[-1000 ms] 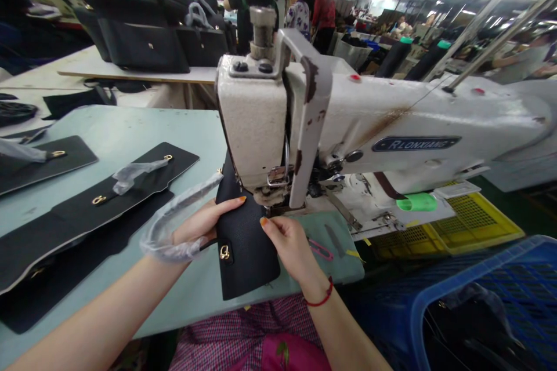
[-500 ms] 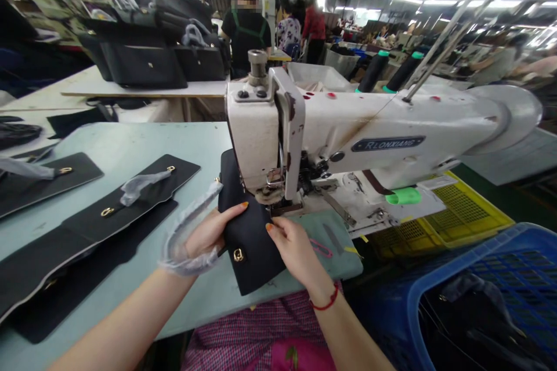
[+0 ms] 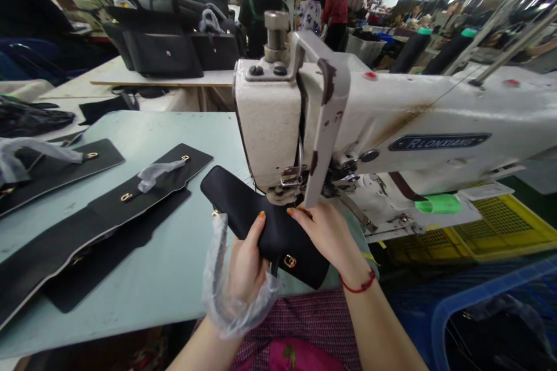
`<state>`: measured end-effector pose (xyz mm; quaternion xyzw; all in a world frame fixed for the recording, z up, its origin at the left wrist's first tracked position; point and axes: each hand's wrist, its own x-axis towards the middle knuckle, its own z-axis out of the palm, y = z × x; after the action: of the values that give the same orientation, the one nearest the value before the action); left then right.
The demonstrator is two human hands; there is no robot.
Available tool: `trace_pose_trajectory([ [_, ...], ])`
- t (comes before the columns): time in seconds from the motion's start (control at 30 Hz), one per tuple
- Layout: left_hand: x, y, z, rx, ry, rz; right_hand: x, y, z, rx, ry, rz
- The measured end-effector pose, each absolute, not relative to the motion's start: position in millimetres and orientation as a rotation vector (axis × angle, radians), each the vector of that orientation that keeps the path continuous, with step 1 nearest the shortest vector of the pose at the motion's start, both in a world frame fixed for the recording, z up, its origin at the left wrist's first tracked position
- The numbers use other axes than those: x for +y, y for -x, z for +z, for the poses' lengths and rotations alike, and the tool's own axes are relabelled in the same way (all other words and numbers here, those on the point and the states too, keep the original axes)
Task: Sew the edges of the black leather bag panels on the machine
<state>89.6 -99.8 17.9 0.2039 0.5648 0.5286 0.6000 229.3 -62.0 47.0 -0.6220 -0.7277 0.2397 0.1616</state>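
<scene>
Both hands grip a black handbag panel (image 3: pixel 278 229) at the needle end of a white sewing machine (image 3: pixel 270 122). My left hand (image 3: pixel 248 266) is closed on its near edge, thumb on top and fingers underneath. A handle wrapped in clear plastic (image 3: pixel 213 266) loops around that hand and joins the panel near gold fittings (image 3: pixel 289 261). My right hand (image 3: pixel 326 235) pinches the panel's right edge close beside the presser foot, which the machine head and hand partly hide. The panel lies slanted, its far end pointing up and left.
More black panels (image 3: pixel 143 197) with wrapped handles lie on the pale green table (image 3: pixel 174 278) to the left. Finished-looking black bags (image 3: pixel 161 52) stand on a table behind. A blue basket (image 3: pixel 439 324) and yellow crate (image 3: pixel 500 226) are at right. Other people work farther back.
The panel has turned, its far end swinging left and its near end right. Both hands have moved right in view with it, still holding on. The whole view has also shifted.
</scene>
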Motion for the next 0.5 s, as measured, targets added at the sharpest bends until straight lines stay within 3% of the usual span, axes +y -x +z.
trace_pose_trajectory([
  [0.5,-100.2,-81.7,12.6,1.123,-0.467,1.187,-64.8,-229.1,47.1,-2.084,1.752,0.549],
])
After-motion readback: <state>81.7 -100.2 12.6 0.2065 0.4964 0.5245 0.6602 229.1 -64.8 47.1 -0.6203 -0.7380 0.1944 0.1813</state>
